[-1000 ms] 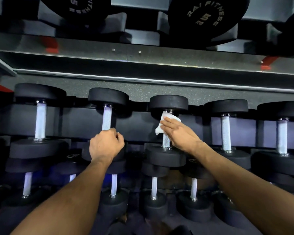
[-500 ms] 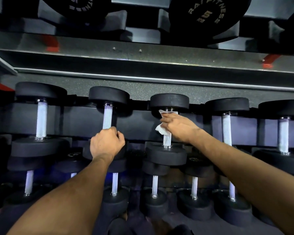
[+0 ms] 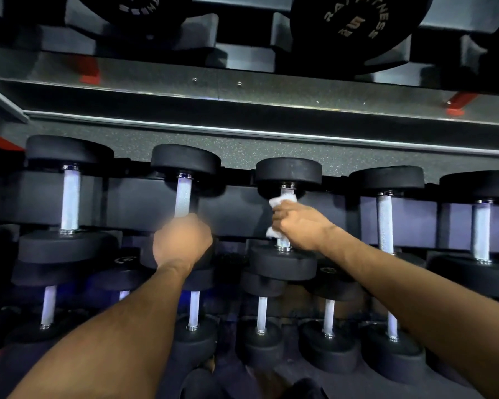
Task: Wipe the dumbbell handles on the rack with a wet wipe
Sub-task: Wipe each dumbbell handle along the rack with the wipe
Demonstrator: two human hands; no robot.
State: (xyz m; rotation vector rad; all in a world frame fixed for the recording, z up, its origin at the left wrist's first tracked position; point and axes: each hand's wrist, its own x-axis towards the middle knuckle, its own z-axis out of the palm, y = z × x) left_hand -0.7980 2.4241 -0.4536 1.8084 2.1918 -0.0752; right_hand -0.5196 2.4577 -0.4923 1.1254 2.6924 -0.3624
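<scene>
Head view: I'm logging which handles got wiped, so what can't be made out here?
- Third handle, head view: its middle is hidden by the right hand and the wet wipe.
- Second handle: its lower part is hidden by the left hand, which is motion-blurred.
- Wetness or cleanness of any handle: not discernible.
- Upper plate: cut off by the top edge.

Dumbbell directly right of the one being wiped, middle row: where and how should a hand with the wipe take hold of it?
Probably on the bare knurled handle, the only slim part between its two wide black heads. Come from the front, fingers curled round the shaft as the right hand wraps the wet wipe round its neighbour's handle; the rack blocks the back.
</scene>
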